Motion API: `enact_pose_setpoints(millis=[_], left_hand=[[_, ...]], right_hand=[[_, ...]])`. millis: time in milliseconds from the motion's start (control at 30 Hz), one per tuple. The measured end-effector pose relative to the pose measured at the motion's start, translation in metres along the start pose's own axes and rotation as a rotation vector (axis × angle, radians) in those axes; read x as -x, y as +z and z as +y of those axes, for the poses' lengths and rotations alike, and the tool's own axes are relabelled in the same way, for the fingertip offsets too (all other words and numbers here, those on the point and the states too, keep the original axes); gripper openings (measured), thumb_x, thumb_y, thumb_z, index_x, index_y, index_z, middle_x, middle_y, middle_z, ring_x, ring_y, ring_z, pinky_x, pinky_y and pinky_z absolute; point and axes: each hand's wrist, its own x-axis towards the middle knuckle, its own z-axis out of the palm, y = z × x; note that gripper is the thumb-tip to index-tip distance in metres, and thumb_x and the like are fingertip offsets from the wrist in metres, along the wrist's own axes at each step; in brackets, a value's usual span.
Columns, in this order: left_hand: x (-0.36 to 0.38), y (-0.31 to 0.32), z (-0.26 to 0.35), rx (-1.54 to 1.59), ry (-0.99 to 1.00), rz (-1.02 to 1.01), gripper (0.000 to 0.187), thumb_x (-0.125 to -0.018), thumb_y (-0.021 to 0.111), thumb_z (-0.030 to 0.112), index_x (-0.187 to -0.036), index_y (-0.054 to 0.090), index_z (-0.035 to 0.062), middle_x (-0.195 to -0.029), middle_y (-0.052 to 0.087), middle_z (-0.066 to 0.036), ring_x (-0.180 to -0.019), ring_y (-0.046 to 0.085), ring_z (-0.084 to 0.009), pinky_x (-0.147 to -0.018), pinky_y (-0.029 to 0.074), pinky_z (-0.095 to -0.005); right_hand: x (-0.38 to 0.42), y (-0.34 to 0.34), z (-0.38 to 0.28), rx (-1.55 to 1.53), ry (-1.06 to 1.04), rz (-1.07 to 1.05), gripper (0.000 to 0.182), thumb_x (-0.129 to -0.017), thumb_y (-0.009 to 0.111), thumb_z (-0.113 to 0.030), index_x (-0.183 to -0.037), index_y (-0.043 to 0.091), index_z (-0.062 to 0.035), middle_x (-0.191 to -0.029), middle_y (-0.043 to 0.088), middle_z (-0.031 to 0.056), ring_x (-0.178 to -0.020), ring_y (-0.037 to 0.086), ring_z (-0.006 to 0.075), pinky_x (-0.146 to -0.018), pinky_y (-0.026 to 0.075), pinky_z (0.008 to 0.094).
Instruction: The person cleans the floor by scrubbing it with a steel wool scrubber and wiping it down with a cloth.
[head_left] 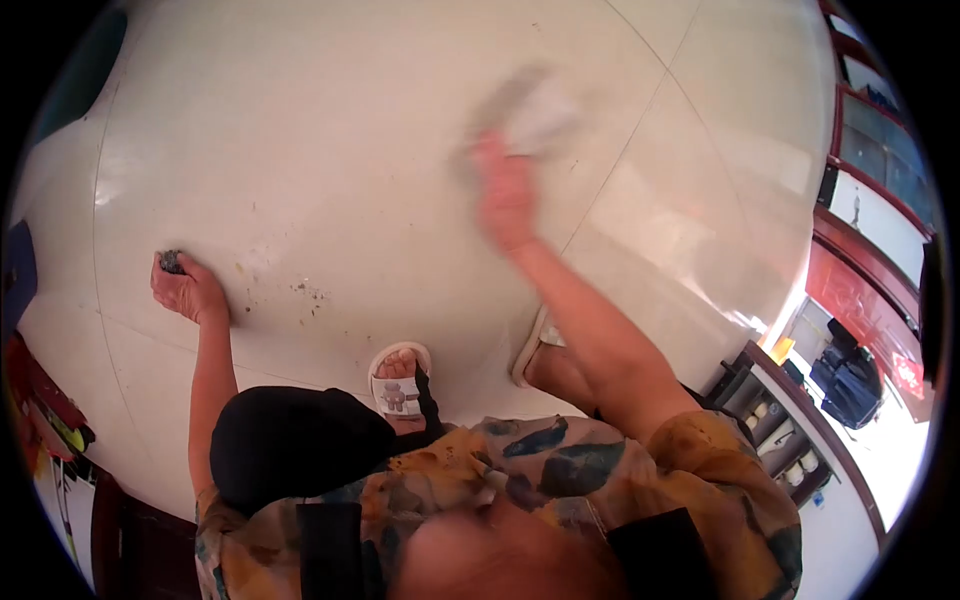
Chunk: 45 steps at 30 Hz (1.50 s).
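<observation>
My left hand point(188, 290) rests on the pale tiled floor point(330, 130) at the left, closed around a small dark scrubbing pad point(171, 262). My right hand point(507, 195) is stretched out ahead, blurred by motion, and grips a light-coloured cloth point(535, 115) against the tile. Between the hands lie brown dirt specks point(310, 292) on the floor. I am squatting, with one white sandal point(397, 385) under me and the other foot point(540, 345) beside my right arm.
A tile joint runs diagonally at the right. Dark red wooden furniture point(865, 290) with glass fronts stands along the right side, a low rack with jars point(775, 415) and a dark bag point(850, 380) near it. Colourful items point(45, 410) lie at the left edge.
</observation>
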Motion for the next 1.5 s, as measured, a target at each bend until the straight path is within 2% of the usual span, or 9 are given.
enact_pose_setpoints(millis=[167,267,600,700,767,900,1000,1167,1500], left_hand=[[-0.002,-0.001,-0.001,0.022,-0.053,-0.014,0.041,-0.088,0.053,0.024,-0.124,0.046,0.0051,-0.12,0.052,-0.012,-0.115,0.044,-0.0308,-0.102,0.028,-0.0441],[-0.001,-0.003,0.002,0.061,-0.023,0.023,0.041,-0.088,0.053,0.023,-0.124,0.045,0.0054,-0.12,0.052,-0.013,-0.115,0.043,-0.0313,-0.102,0.029,-0.0439],[-0.002,0.005,-0.006,-0.011,-0.052,0.026,0.044,-0.086,0.057,0.028,-0.122,0.048,0.0053,-0.117,0.052,-0.013,-0.113,0.045,-0.0303,-0.098,0.033,-0.0422],[-0.006,0.004,-0.005,0.109,-0.15,0.019,0.04,-0.088,0.056,0.023,-0.121,0.047,0.0038,-0.115,0.053,-0.014,-0.107,0.05,-0.029,-0.094,0.04,-0.039],[-0.022,0.003,0.001,0.474,-0.378,-0.028,0.034,-0.09,0.054,0.017,-0.12,0.045,0.0028,-0.112,0.055,-0.014,-0.102,0.055,-0.0252,-0.089,0.045,-0.034],[-0.034,-0.031,0.094,1.126,-0.22,-0.11,0.029,-0.096,0.048,0.016,-0.122,0.042,0.0035,-0.115,0.056,-0.013,-0.097,0.056,-0.0183,-0.084,0.047,-0.0299],[-0.035,-0.091,0.18,1.428,-0.237,-0.627,0.034,-0.098,0.045,0.019,-0.127,0.04,0.0043,-0.118,0.055,-0.011,-0.101,0.054,-0.0158,-0.087,0.044,-0.0298],[-0.018,-0.115,0.28,1.254,0.278,-0.909,0.043,-0.092,0.054,0.017,-0.13,0.039,0.0027,-0.114,0.054,-0.01,-0.101,0.052,-0.016,-0.087,0.044,-0.0287],[0.014,-0.152,0.405,1.264,0.646,-0.871,0.052,-0.087,0.057,0.017,-0.132,0.039,-0.0009,-0.131,0.041,-0.019,-0.117,0.052,-0.0245,-0.088,0.048,-0.0331]], right_hand=[[-0.021,0.07,-0.18,-0.676,-0.221,-0.437,0.038,-0.074,0.054,0.005,-0.106,0.066,-0.0123,-0.116,0.062,0.0042,-0.087,0.055,0.0306,-0.082,0.046,0.0374],[-0.051,0.037,-0.178,-0.719,-0.227,-0.045,0.04,-0.072,0.056,0.005,-0.108,0.064,-0.0103,-0.116,0.062,0.0067,-0.098,0.057,0.0299,-0.088,0.046,0.0361],[-0.063,-0.065,0.152,0.2,0.493,0.129,0.044,-0.077,0.049,0.0,-0.121,0.054,-0.0037,-0.111,0.06,0.0155,-0.099,0.059,0.0335,-0.086,0.046,0.0402],[-0.048,-0.005,0.036,0.151,-0.167,0.197,0.044,-0.077,0.045,0.004,-0.117,0.058,-0.0085,-0.101,0.062,0.0151,-0.083,0.055,0.0318,-0.07,0.044,0.0427],[-0.016,0.02,-0.054,-0.155,0.043,-0.066,0.03,-0.09,0.047,-0.008,-0.118,0.056,-0.0051,-0.106,0.059,0.0185,-0.09,0.054,0.0318,-0.077,0.044,0.0399],[0.018,0.048,-0.149,-0.361,-0.299,-0.623,0.044,-0.085,0.057,-0.024,-0.129,0.05,-0.0187,-0.124,0.057,0.0131,-0.097,0.057,0.0313,-0.087,0.047,0.0389],[-0.028,-0.024,-0.184,-0.303,0.142,-0.785,0.049,-0.083,0.059,-0.023,-0.13,0.049,-0.0153,-0.114,0.062,0.0128,-0.09,0.061,0.0343,-0.084,0.048,0.0418],[-0.083,-0.117,-0.132,-1.161,0.512,-0.337,0.068,-0.08,0.07,-0.033,-0.128,0.044,0.0064,-0.087,0.065,0.0128,-0.075,0.066,0.0146,-0.062,0.054,0.0277],[-0.062,-0.297,-0.038,-0.127,0.408,-0.322,0.038,-0.076,0.068,-0.02,-0.108,0.06,-0.003,-0.085,0.064,0.0029,-0.079,0.061,0.01,-0.069,0.051,0.0254]])
